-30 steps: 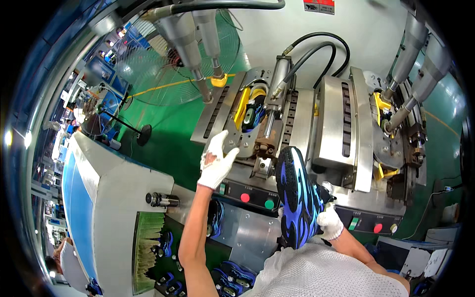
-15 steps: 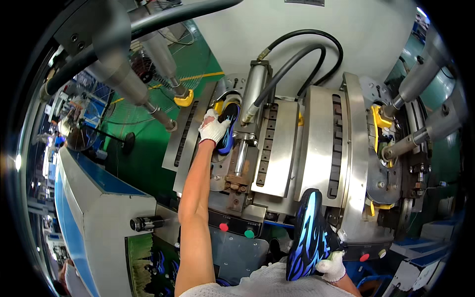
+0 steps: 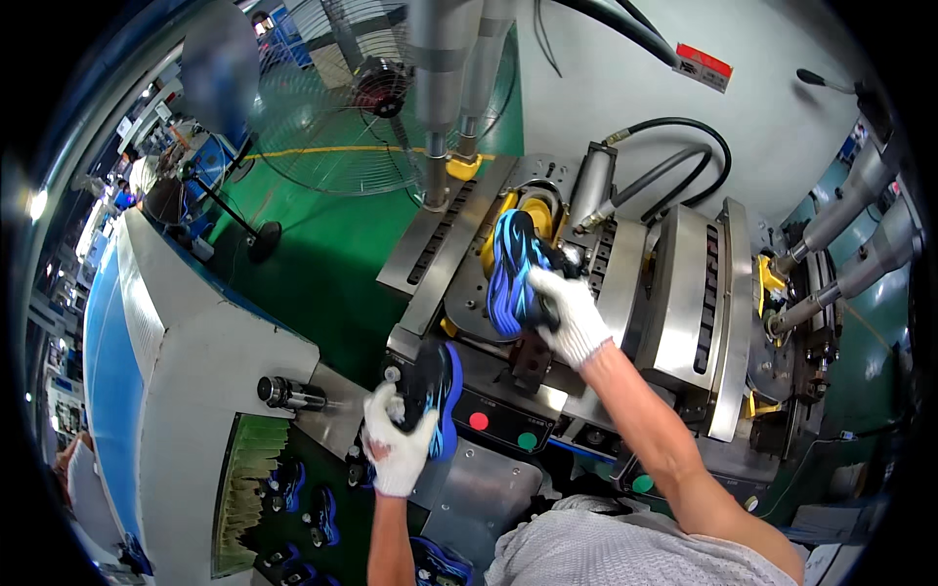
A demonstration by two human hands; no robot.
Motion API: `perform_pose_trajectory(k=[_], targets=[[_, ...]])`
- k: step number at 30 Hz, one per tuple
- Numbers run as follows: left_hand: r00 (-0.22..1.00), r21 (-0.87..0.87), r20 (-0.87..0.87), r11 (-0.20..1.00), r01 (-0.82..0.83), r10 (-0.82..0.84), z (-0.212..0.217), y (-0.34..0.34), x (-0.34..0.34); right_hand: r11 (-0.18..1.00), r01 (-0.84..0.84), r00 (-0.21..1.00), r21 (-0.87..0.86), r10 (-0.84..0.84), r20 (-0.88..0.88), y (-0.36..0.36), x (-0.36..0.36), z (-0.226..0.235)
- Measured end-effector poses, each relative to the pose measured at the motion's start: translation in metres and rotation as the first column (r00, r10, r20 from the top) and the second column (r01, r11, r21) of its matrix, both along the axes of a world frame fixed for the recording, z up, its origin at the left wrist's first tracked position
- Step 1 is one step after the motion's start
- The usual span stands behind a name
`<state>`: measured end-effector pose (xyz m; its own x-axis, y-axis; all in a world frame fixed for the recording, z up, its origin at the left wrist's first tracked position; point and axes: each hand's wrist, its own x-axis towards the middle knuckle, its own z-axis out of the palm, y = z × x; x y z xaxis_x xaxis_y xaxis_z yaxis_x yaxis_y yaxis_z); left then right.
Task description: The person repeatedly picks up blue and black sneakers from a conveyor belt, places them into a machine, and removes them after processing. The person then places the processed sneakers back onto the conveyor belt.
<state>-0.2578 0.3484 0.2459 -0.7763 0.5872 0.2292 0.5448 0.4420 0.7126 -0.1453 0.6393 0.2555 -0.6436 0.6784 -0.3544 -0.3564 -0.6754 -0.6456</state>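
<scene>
My left hand point(image 3: 400, 439), in a white knit glove, is closed on a black shoe point(image 3: 445, 396) with a blue-purple sole edge. It holds this shoe off the machine, just left of the red button point(image 3: 479, 421). My right hand point(image 3: 572, 317), gloved likewise, grips a second shoe point(image 3: 514, 269) by its upper. Its sole, patterned in blue, purple and black, faces up and to the left. That shoe is over the yellow-padded station point(image 3: 536, 208) at the machine's left end and hides part of it; whether it touches cannot be seen.
Steel press blocks point(image 3: 674, 293) and a hydraulic cylinder point(image 3: 592, 181) with black hoses stand to the right. Metal rods point(image 3: 436, 146) hang above the left station. Several shoes point(image 3: 325, 515) lie low on the left, beside a green bristled opening point(image 3: 239, 498). A caged fan point(image 3: 381, 93) stands beyond.
My left hand has drawn its shoe off the left station toward me. My right hand has carried the other shoe from the lower right to that station. The view has swung left.
</scene>
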Motion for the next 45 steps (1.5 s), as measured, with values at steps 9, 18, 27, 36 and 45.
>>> perform_pose_trajectory(k=[9, 18, 27, 36, 45], targets=[[0.759, -0.405, 0.111, 0.727, -0.555, 0.641, -0.171, -0.164, 0.113, 0.838, -0.279, 0.029, 0.469, -0.481, 0.876, 0.177, -0.149, -0.159], [0.468, -0.301, -0.174, 0.406, -0.863, 0.866, -0.281, -0.218, 0.232, -0.094, -0.983, -0.032, -0.155, -0.752, 0.659, 0.136, -0.194, -0.155], [0.346, -0.376, 0.217, 0.405, -0.833, 0.913, -0.258, -0.227, 0.224, 0.789, -0.592, 0.598, 0.165, 0.293, 0.746, 0.221, -0.185, -0.219], [0.570, -0.039, 0.099, 0.576, -0.817, 0.815, -0.215, -0.403, 0.157, -0.184, -0.890, 0.448, 0.418, -0.531, 0.719, -0.177, 0.053, -0.160], [0.174, -0.273, -0.071, 0.149, -0.950, 0.982, -0.291, -0.684, 0.107, -0.352, -0.874, 0.046, -0.334, -0.746, 0.664, -0.124, 0.135, -0.220]])
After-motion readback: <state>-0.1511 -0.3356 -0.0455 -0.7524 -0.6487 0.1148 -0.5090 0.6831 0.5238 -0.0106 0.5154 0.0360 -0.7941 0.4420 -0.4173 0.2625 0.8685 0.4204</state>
